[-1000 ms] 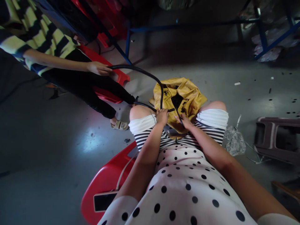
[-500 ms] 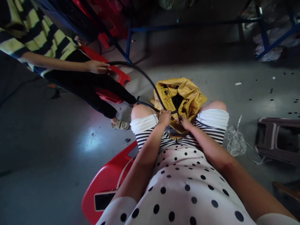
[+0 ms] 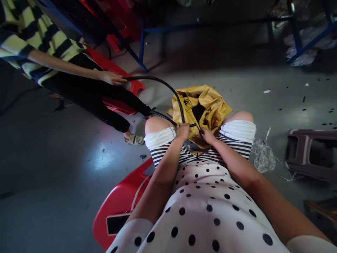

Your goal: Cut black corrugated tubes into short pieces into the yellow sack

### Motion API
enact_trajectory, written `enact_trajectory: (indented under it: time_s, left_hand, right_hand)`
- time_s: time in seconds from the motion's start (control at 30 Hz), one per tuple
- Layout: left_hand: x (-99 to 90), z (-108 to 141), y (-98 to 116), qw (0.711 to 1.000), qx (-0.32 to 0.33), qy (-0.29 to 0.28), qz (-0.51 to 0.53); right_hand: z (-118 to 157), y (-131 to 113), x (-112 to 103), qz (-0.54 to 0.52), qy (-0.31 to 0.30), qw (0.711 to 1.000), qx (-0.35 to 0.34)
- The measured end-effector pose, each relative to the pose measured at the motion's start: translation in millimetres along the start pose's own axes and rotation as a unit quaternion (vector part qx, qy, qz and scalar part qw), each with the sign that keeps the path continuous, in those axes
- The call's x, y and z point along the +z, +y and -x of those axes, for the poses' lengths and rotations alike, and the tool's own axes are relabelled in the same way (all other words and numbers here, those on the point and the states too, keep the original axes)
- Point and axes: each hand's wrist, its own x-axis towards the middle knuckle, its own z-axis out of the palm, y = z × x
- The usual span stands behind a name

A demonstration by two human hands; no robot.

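My left hand (image 3: 182, 131) is closed on a black tube (image 3: 164, 82), whose short end sticks out towards the right hand. Two stretches of the tube run up to the left hand: one arches over from the co-worker's hand (image 3: 113, 78), the other comes from beside my left knee. My right hand (image 3: 208, 136) is wrapped around a thin dark tool (image 3: 202, 135), too small to name; its upper tip is close to the tube's end. Between my knees, below the hands, an open yellow sack (image 3: 214, 100) holds small black pieces.
At the left stands a co-worker in a striped shirt (image 3: 56, 45), beside a red stool (image 3: 137, 88). A phone (image 3: 117, 225) lies on a red seat (image 3: 110, 203) at my left. To the right are clear plastic (image 3: 263, 156) and a grey-brown stool (image 3: 300, 151). Blue table legs (image 3: 141, 45) stand ahead.
The tube's upper arch has bent more and its far end has dropped slightly with the co-worker's hand. My left hand has shifted slightly left along with the tube.
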Motion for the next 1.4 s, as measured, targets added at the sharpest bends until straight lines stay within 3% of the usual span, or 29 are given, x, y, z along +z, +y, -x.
enact_trajectory:
  time_s: [0.17,0.47,0.73,0.9,1.4]
  left_hand:
    - [-3.0,-1,4,1.000,-0.020,0.013,-0.004]
    - [-2.8,0,6,0.999,-0.001,0.034,0.010]
    - [5.2,-1,6,0.999,0.029,0.024,0.017]
    - [2.3,-3,3,0.999,0.016,0.036,0.014]
    - [-0.8,1,2,0.999,0.016,0.013,-0.034]
  right_hand:
    - [3,-3,-2,-0.060,0.015,0.997,0.046]
    - [8,-6,-4,-0.051,-0.055,0.995,0.067]
    - [2,0,2,-0.029,-0.013,0.999,0.030]
    - [0,3,4,-0.006,0.019,1.000,0.012]
    - [-1,1,2,0.016,-0.001,1.000,0.010]
